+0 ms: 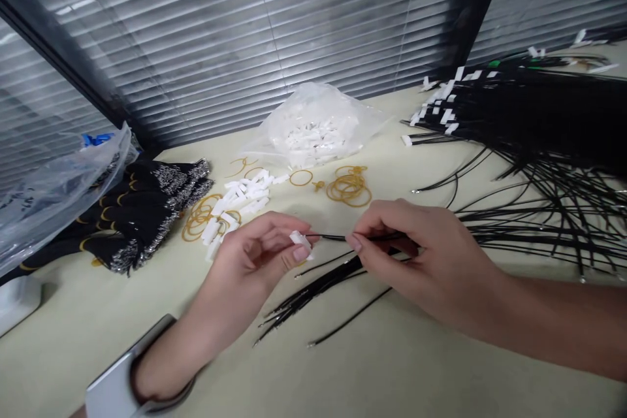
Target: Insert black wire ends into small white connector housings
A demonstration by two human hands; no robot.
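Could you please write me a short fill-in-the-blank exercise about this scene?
1. The left hand pinches a small connector whose colour is ____.
2. The right hand holds a thin wire whose covering is ____.
3. Slatted ____ hang behind the clear plastic bag.
4. A grey band-like device is worn on the ____ wrist.

Missing words: white; black; blinds; left.
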